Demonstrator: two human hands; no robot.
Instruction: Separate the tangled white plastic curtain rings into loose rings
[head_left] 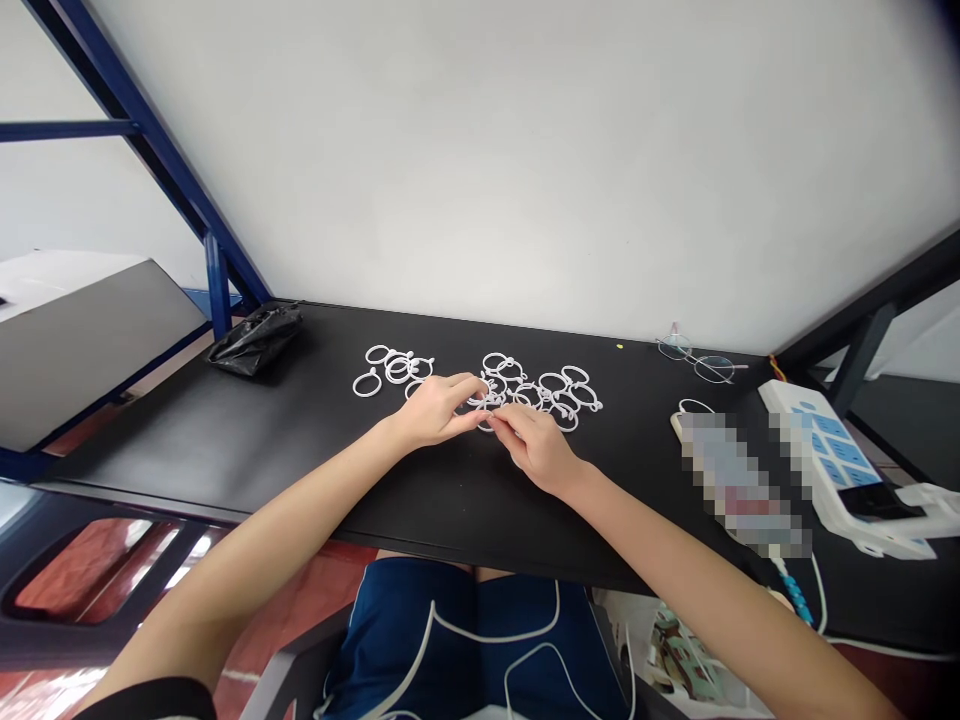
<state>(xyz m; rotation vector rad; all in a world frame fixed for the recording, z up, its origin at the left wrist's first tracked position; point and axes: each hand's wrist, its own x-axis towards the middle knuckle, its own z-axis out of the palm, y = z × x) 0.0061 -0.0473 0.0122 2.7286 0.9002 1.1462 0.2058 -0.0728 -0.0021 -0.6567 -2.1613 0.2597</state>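
Several white plastic rings lie in two loose groups on a black table (247, 440): a smaller group (392, 368) to the left and a larger pile (551, 388) in the middle. My left hand (437, 408) and my right hand (534, 447) meet at the near edge of the larger pile. Both pinch one white ring (487, 414) between their fingertips, the fingers curled together around it.
A crumpled black plastic bag (255, 338) lies at the table's back left. Eyeglasses (697, 360) rest at the back right, with a white and blue power strip (825, 450) and cables near the right edge. A white wall stands close behind.
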